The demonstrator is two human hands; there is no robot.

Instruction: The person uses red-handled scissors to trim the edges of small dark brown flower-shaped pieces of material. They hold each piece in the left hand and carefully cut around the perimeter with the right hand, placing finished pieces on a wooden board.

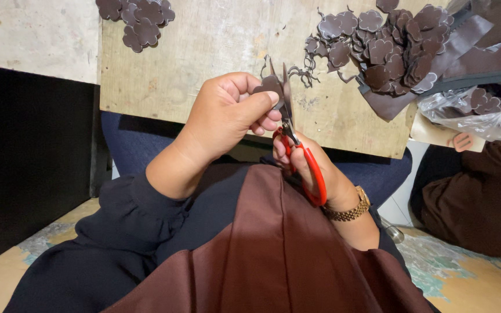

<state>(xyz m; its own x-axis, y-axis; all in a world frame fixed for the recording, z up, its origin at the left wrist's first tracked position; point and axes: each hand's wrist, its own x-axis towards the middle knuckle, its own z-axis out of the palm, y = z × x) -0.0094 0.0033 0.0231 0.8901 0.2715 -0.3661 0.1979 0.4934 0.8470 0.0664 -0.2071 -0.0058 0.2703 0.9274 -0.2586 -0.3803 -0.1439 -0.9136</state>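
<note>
Centre frame: left hand (227, 113) pinches a small brown flower-shaped leather piece (268, 85) directly above right hand (311, 165), which grips red-handled scissors (297, 145), blades pointing up into it.

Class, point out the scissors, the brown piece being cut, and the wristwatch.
scissors (314, 174), head view, on the red handle loop.
brown piece (269, 84), head view, on its flat face above the thumb.
wristwatch (352, 210), head view, on the gold band.

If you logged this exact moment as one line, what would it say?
left hand: pinches brown flower-shaped piece | right hand: grips red-handled scissors, blades at piece | wooden board: piles of cut pieces
</note>
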